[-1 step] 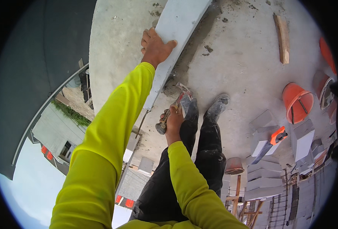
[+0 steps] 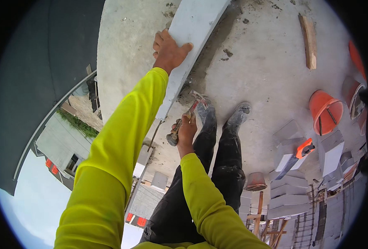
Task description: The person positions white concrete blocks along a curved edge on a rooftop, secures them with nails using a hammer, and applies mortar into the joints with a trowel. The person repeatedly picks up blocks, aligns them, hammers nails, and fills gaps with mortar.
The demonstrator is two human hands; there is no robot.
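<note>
My left hand (image 2: 170, 53) grips a long pale grey block (image 2: 197, 25) near its upper part, fingers curled over its left edge and thumb on the face. Below it, beside the block's lower end, my right hand (image 2: 185, 133) is closed around a mortar-crusted hand tool (image 2: 192, 107) with red on its shaft and a rounded, dirty grey lower end. The tool's upper end is over my left boot (image 2: 207, 118) and is hard to make out. The block lies along a pale concrete surface (image 2: 125, 41), with dark debris along its right side.
Right of my boots lie a timber piece (image 2: 307, 41), orange buckets (image 2: 327, 116), stacked grey blocks (image 2: 287, 195) and an orange-handled saw (image 2: 296, 155). Upright rebar (image 2: 304, 222) stands at lower right. Left, past the concrete edge, are a railing (image 2: 47, 124) and lower roofs (image 2: 59, 139).
My right hand and its tool have shifted slightly to the left. My left hand stays on the block.
</note>
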